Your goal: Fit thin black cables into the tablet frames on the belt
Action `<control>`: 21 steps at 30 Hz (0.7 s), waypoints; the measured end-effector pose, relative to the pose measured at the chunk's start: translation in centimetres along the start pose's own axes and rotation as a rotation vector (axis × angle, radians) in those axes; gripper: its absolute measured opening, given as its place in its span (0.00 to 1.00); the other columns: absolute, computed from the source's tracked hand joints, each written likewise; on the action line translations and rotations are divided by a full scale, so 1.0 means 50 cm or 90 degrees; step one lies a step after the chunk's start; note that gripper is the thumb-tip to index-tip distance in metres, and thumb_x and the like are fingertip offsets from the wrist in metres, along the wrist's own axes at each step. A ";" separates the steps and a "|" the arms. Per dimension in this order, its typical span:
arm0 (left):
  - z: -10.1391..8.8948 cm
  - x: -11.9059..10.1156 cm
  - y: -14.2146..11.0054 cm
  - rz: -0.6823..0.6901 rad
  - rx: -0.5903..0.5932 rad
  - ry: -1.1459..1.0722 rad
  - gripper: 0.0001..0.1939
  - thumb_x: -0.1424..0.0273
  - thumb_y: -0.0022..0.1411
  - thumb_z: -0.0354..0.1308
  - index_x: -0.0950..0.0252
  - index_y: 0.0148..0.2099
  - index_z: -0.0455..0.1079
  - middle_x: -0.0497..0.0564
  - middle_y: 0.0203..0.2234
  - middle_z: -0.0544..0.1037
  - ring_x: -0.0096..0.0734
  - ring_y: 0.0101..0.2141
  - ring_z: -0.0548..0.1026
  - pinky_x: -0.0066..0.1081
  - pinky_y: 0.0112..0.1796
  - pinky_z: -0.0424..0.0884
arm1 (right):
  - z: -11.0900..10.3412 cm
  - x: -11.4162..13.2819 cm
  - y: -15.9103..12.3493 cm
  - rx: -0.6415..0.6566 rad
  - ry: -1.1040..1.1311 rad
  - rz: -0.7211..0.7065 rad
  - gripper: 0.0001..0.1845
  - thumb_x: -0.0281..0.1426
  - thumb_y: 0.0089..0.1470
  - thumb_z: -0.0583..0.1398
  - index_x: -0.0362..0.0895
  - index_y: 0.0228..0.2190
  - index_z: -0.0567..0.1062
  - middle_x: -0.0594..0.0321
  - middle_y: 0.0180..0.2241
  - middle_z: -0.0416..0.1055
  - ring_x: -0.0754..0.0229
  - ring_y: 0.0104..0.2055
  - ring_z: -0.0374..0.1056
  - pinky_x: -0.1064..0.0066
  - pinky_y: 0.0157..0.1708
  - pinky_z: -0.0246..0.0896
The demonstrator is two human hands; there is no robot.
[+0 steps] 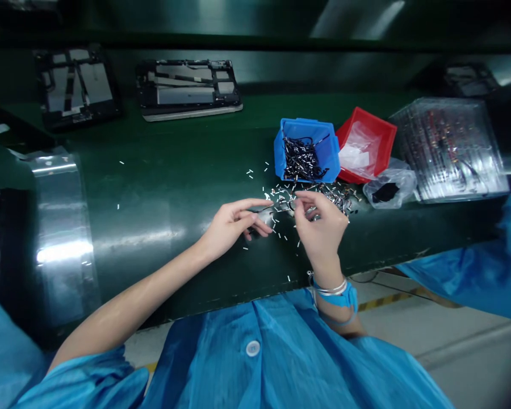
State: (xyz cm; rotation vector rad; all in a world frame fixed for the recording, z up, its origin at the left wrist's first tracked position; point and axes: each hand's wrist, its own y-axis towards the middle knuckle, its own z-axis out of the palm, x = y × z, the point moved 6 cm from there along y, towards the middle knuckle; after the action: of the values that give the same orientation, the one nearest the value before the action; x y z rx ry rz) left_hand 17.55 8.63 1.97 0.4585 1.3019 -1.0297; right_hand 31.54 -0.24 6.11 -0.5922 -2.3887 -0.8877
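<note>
My left hand [232, 224] is closed, pinching a thin black cable [264, 209] between its thumb and fingers. To the right, the thumb and fingertips of my right hand [321, 224] are pressed together close to it; what they pinch is too small to make out. Beneath and behind both hands lies a loose pile of small dark and metallic parts [343, 196], with tiny white strips [280, 233] scattered around. A blue bin [329, 156] just beyond my fingers holds many short black cables with light ends [300, 159].
Right of the blue bin are a red bin [385, 139] with clear plastic inside, a plastic bag [402, 184] with something black, and stacked clear trays [460, 147]. Tablet-like device frames [189, 88] lie along the back. Blue-clad people [464, 272] sit at both sides.
</note>
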 end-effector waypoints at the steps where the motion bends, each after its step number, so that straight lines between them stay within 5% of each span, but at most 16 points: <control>1: 0.003 -0.001 0.001 0.008 0.018 -0.042 0.22 0.70 0.61 0.55 0.68 0.57 0.69 0.55 0.29 0.83 0.33 0.30 0.81 0.23 0.25 0.70 | 0.000 -0.013 0.000 0.007 0.024 0.050 0.11 0.26 0.52 0.58 0.45 0.36 0.79 0.62 0.30 0.77 0.63 0.27 0.68 0.69 0.27 0.64; 7: 0.035 -0.005 -0.010 -0.014 0.179 -0.244 0.35 0.66 0.62 0.59 0.62 0.68 0.53 0.53 0.29 0.83 0.36 0.28 0.82 0.24 0.22 0.69 | 0.072 0.015 -0.023 0.314 0.556 0.176 0.05 0.32 0.49 0.65 0.51 0.31 0.82 0.65 0.30 0.78 0.62 0.30 0.72 0.69 0.28 0.68; 11: 0.059 -0.006 -0.021 -0.060 0.285 -0.259 0.36 0.63 0.62 0.59 0.57 0.69 0.50 0.53 0.30 0.83 0.38 0.28 0.82 0.25 0.21 0.69 | 0.065 0.033 -0.016 0.247 0.623 0.113 0.08 0.27 0.47 0.68 0.55 0.26 0.82 0.68 0.27 0.78 0.62 0.32 0.73 0.67 0.36 0.69; 13: 0.032 -0.008 -0.006 -0.065 0.254 -0.160 0.33 0.59 0.63 0.57 0.59 0.67 0.56 0.56 0.34 0.82 0.41 0.31 0.81 0.27 0.22 0.70 | 0.058 0.026 -0.012 0.211 0.605 0.103 0.09 0.25 0.47 0.67 0.54 0.27 0.82 0.67 0.28 0.78 0.62 0.33 0.74 0.66 0.38 0.69; 15: -0.065 -0.032 0.032 0.005 0.054 0.044 0.26 0.59 0.63 0.56 0.64 0.60 0.66 0.60 0.40 0.81 0.42 0.37 0.80 0.31 0.28 0.73 | 0.050 0.013 -0.010 0.179 0.616 0.112 0.10 0.24 0.48 0.66 0.53 0.28 0.82 0.66 0.29 0.79 0.61 0.34 0.74 0.67 0.37 0.70; 17: -0.217 -0.097 0.059 0.140 -0.293 0.298 0.19 0.66 0.60 0.59 0.67 0.53 0.71 0.60 0.48 0.77 0.43 0.47 0.76 0.35 0.41 0.73 | 0.046 0.004 -0.010 0.176 0.636 0.131 0.10 0.23 0.49 0.66 0.53 0.29 0.81 0.67 0.28 0.79 0.62 0.33 0.74 0.70 0.34 0.69; 19: -0.361 -0.165 0.067 0.209 -0.609 0.474 0.24 0.75 0.57 0.61 0.67 0.56 0.67 0.60 0.59 0.67 0.45 0.60 0.63 0.40 0.56 0.63 | 0.046 0.001 -0.011 0.191 0.634 0.149 0.11 0.23 0.48 0.66 0.52 0.28 0.81 0.68 0.27 0.78 0.64 0.31 0.74 0.73 0.30 0.68; 20: -0.423 -0.189 0.077 0.201 -0.702 0.518 0.26 0.77 0.56 0.61 0.69 0.58 0.65 0.61 0.61 0.63 0.47 0.63 0.58 0.43 0.61 0.56 | 0.047 0.001 -0.011 0.200 0.622 0.156 0.10 0.23 0.48 0.66 0.52 0.28 0.81 0.68 0.26 0.78 0.64 0.30 0.73 0.74 0.29 0.67; 21: -0.472 -0.209 0.098 0.183 -0.714 0.543 0.26 0.76 0.58 0.60 0.71 0.59 0.63 0.63 0.61 0.62 0.50 0.63 0.56 0.48 0.62 0.51 | 0.047 0.002 -0.011 0.208 0.608 0.162 0.10 0.23 0.48 0.66 0.52 0.28 0.81 0.68 0.26 0.78 0.64 0.30 0.73 0.74 0.28 0.67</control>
State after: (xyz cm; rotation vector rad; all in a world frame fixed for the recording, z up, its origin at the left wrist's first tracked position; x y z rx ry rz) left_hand 8.96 33.35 4.27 0.1750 2.2270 0.2939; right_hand 30.42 1.02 4.37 -0.2374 -1.4941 -0.4790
